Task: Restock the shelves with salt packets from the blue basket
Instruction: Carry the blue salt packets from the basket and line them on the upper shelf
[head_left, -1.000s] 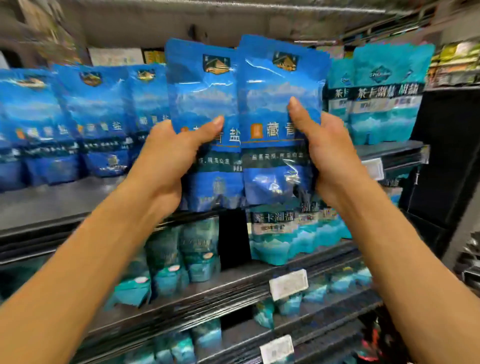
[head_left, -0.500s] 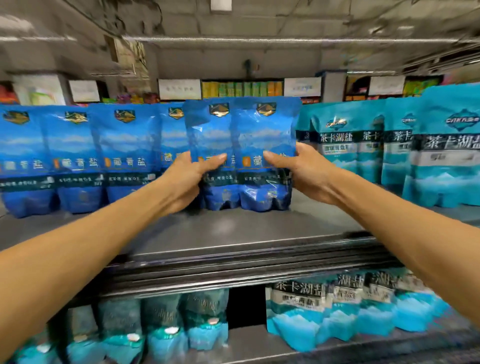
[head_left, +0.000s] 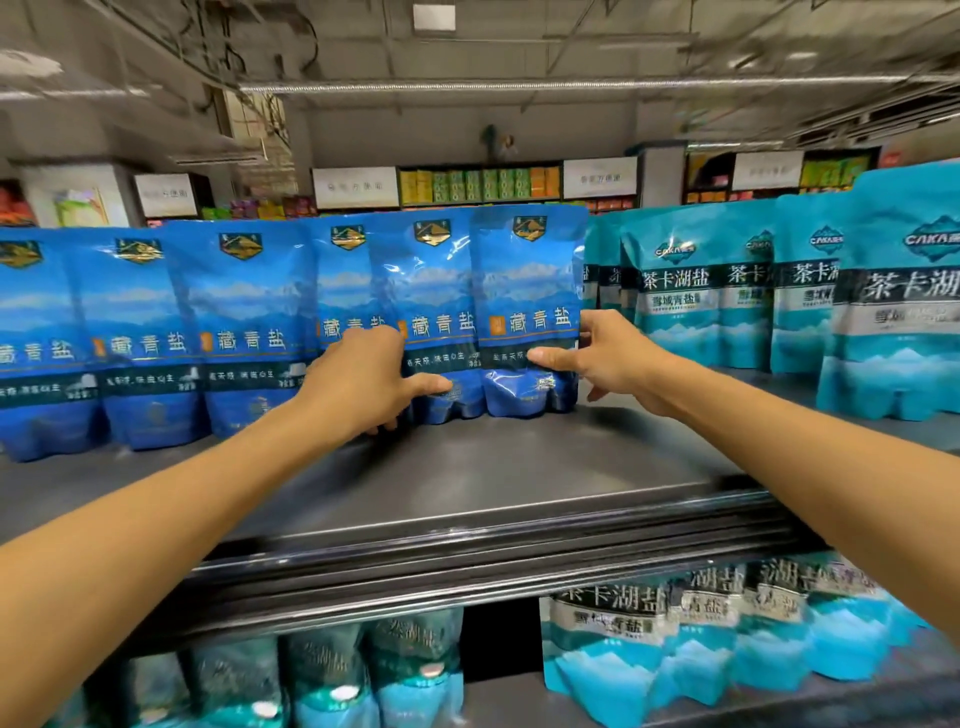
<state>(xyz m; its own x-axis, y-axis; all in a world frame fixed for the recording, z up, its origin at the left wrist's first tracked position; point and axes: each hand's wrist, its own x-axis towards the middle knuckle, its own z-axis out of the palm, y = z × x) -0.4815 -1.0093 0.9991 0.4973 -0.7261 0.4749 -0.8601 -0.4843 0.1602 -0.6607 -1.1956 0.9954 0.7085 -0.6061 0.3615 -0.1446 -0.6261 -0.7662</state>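
1. Blue salt packets (head_left: 524, 312) stand upright on the shelf (head_left: 467, 467), long axis vertical, straight ahead of me.
2. My left hand (head_left: 363, 382) grips one packet's left edge; my right hand (head_left: 597, 358) pinches the other's right edge, equally near.

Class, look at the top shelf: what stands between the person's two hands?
In the head view, two dark blue salt packets stand upright side by side between the left hand and the right hand, on the grey shelf.
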